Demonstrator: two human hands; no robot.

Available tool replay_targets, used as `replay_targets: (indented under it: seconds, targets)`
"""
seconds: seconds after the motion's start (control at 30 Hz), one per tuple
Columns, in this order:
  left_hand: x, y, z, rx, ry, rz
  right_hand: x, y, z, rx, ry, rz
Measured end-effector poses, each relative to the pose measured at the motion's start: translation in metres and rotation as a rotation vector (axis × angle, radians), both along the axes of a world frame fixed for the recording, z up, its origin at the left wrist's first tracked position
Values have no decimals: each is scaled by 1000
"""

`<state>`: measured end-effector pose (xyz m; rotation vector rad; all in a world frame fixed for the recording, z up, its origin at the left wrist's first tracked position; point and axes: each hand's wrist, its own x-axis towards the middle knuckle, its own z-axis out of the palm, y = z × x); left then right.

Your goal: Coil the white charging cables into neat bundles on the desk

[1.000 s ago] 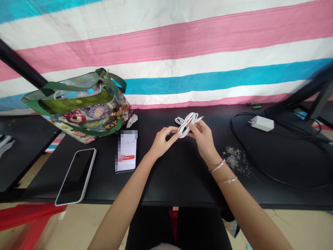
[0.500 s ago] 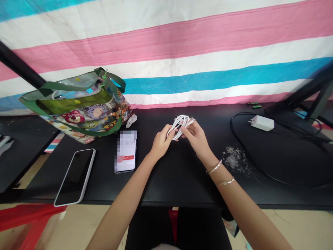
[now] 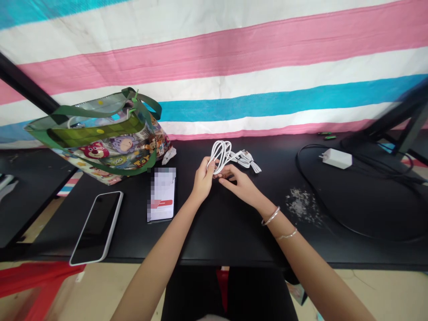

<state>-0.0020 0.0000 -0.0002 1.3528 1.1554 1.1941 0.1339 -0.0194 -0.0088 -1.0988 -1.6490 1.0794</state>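
Note:
A coiled white cable (image 3: pixel 230 157) lies over the middle of the black table (image 3: pixel 234 223), its plug ends trailing to the right. My left hand (image 3: pixel 202 178) is closed on the coil's left loops and lifts them a little. My right hand (image 3: pixel 239 183) lies just below the coil with its fingers stretched toward the left hand, touching the cable near its base. Two bracelets sit on my right wrist.
A cartoon-print tote bag (image 3: pixel 103 136) stands at the back left. Two phones lie on the table: a white-edged one (image 3: pixel 96 226) at the front left and one with a lit screen (image 3: pixel 162 193) beside it. A white charger (image 3: pixel 337 158) with black cable and a monitor stand are at right. Small crumbs (image 3: pixel 302 205) lie nearby.
The coil passed from my right hand's grip to my left hand and shifted left. My right hand dropped lower and its fingers opened out.

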Motion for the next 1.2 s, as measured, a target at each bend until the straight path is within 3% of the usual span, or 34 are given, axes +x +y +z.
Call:
replay_targets:
  seconds: [0.33,1.2]
  targets:
    - [-1,0,-6,13,55,-40,-4,4,-8,12,-106,22]
    - [1,-1,-2,26,108,-5,-4,5,-3,11,-203,-43]
